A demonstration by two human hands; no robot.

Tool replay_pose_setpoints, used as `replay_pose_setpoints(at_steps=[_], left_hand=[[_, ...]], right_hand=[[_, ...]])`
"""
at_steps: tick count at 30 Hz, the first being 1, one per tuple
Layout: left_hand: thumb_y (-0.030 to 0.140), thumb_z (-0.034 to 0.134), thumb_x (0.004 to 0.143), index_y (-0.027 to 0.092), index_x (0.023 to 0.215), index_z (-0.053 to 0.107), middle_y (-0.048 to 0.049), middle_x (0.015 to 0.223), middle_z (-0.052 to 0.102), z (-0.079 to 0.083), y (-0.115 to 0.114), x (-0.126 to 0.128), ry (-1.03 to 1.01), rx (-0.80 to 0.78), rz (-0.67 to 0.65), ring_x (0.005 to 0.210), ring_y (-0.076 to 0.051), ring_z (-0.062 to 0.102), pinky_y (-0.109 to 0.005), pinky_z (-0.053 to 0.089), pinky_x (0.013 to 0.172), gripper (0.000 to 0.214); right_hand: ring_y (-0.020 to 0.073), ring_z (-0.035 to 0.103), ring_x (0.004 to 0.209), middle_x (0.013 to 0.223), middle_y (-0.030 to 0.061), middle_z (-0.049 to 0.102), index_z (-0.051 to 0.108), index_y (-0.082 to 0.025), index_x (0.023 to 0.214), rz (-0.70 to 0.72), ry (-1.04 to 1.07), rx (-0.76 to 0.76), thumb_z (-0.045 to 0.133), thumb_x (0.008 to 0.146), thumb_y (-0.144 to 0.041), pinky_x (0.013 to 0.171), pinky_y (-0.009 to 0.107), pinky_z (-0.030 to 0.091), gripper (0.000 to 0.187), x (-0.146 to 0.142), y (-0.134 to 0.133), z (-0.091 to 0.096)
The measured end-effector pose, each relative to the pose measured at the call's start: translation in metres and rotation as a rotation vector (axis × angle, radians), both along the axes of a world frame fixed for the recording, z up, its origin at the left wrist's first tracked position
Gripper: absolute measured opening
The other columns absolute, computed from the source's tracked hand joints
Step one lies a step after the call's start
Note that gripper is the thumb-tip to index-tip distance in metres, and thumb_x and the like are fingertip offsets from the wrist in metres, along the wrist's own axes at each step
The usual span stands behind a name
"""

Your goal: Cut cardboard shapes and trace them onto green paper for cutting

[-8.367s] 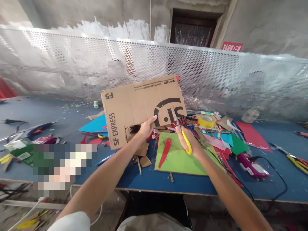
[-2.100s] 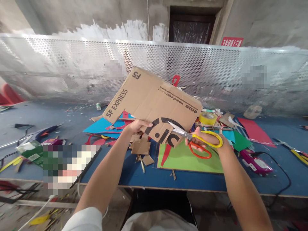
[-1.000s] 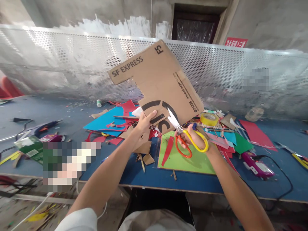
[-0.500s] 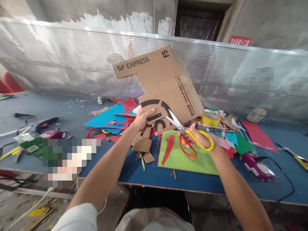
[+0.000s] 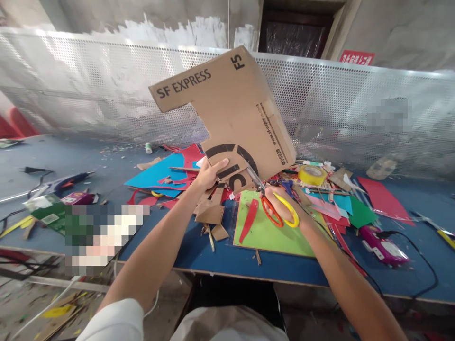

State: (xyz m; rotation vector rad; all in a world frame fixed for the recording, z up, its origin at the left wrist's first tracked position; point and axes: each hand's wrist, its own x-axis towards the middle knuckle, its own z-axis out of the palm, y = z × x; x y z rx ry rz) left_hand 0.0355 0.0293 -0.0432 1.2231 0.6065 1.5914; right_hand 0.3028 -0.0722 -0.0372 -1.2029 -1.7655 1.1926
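1. The left hand [image 5: 208, 175] pinches the near edge of the cardboard [image 5: 234, 118], thumb on the printed face, other fingers mostly hidden
2. The cardboard is tilted above the middle of the table [image 5: 220, 263], far end unsupported, so it might swing or buckle if that one pinch loosens
3. The right hand [image 5: 279, 202] grips the scissors [image 5: 256, 179] by the handles, blades against the cardboard's near right part; I cannot tell how wide they gape
4. A slip could drive the tips towards the left thumb, which sits near them
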Motion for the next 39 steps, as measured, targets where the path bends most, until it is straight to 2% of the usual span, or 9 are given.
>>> replay_pose_setpoints(at_steps=[6,9,13,15,20,24,31,34,39], left_hand=[[0.039,0.094,0.066,0.015,0.112,0.070,-0.0108,0.108,0.080,-0.003,0.003,-0.002,-0.007,-0.033,-0.010,0.099,-0.031,0.078,-0.047,0.066,0.089,0.057],[0.038,0.095,0.065,0.015,0.110,0.071,-0.0102,0.105,0.081,-0.003,0.004,-0.005,-0.002,-0.035,-0.035,0.094,-0.030,0.079,-0.044,0.067,0.084,0.057],[0.038,0.094,0.065,0.014,0.109,0.071,-0.0111,0.105,0.081,0.000,0.003,-0.008,0.028,-0.036,-0.067,0.094,-0.031,0.079,-0.044,0.067,0.081,0.055],[0.039,0.094,0.066,0.015,0.109,0.071,-0.0117,0.107,0.080,0.002,0.003,-0.009,0.045,-0.041,-0.070,0.095,-0.032,0.079,-0.044,0.067,0.082,0.054],[0.038,0.094,0.066,0.015,0.111,0.069,-0.0123,0.109,0.080,0.004,0.003,-0.010,0.047,-0.068,-0.037,0.096,-0.031,0.079,-0.044,0.067,0.081,0.056],[0.037,0.094,0.065,0.015,0.110,0.068,-0.0117,0.107,0.080,0.006,0.002,-0.007,0.025,-0.070,-0.005,0.094,-0.031,0.079,-0.044,0.068,0.080,0.057],[0.038,0.093,0.067,0.015,0.110,0.069,-0.0116,0.107,0.080,0.008,0.000,-0.007,0.060,-0.033,-0.010,0.093,-0.030,0.079,-0.042,0.068,0.078,0.055],[0.039,0.094,0.065,0.015,0.109,0.069,-0.0111,0.105,0.080,0.007,0.001,-0.011,0.063,-0.042,-0.005,0.093,-0.030,0.079,-0.043,0.068,0.078,0.056],[0.041,0.094,0.064,0.014,0.105,0.071,-0.0116,0.103,0.080,0.005,0.001,-0.009,0.054,-0.066,-0.029,0.093,-0.031,0.079,-0.044,0.067,0.080,0.055]], right_hand=[[0.0133,0.052,0.050,0.065,-0.0001,0.057,0.059,-0.020,0.098,0.096,-0.008,0.107,0.040,0.095,-0.082,0.047,0.025,0.042,0.066,0.002,0.004,-0.008],[0.0160,0.053,0.053,0.066,0.0019,0.059,0.062,-0.021,0.100,0.201,0.050,0.046,0.040,0.095,-0.082,0.051,0.030,0.044,0.066,0.010,0.005,-0.004],[0.0196,0.055,0.057,0.071,0.0052,0.062,0.064,-0.022,0.097,0.318,0.141,-0.099,0.026,0.092,-0.090,0.057,0.037,0.047,0.079,0.016,0.007,-0.002],[0.0191,0.056,0.059,0.072,0.0049,0.061,0.064,-0.021,0.097,0.291,0.115,-0.075,0.026,0.091,-0.091,0.058,0.036,0.047,0.079,0.014,0.008,-0.004],[0.0142,0.050,0.056,0.067,-0.0010,0.053,0.057,-0.020,0.098,0.169,0.031,0.116,0.040,0.097,-0.080,0.051,0.027,0.041,0.062,0.002,0.007,-0.009],[0.0119,0.045,0.050,0.066,-0.0030,0.050,0.055,-0.021,0.093,0.100,0.016,0.147,0.041,0.098,-0.078,0.044,0.025,0.038,0.059,-0.003,0.008,-0.014],[0.0131,0.047,0.049,0.061,-0.0025,0.051,0.059,-0.021,0.091,0.014,-0.053,0.234,0.041,0.102,-0.071,0.047,0.026,0.040,0.054,-0.009,0.011,-0.024],[0.0121,0.046,0.049,0.063,-0.0025,0.052,0.059,-0.020,0.093,0.088,0.010,0.180,0.042,0.098,-0.078,0.047,0.025,0.038,0.061,-0.008,0.010,-0.022],[0.0134,0.049,0.055,0.071,0.0012,0.057,0.060,-0.019,0.098,0.266,0.157,-0.075,0.029,0.086,-0.096,0.052,0.028,0.040,0.083,0.003,0.013,-0.017]])
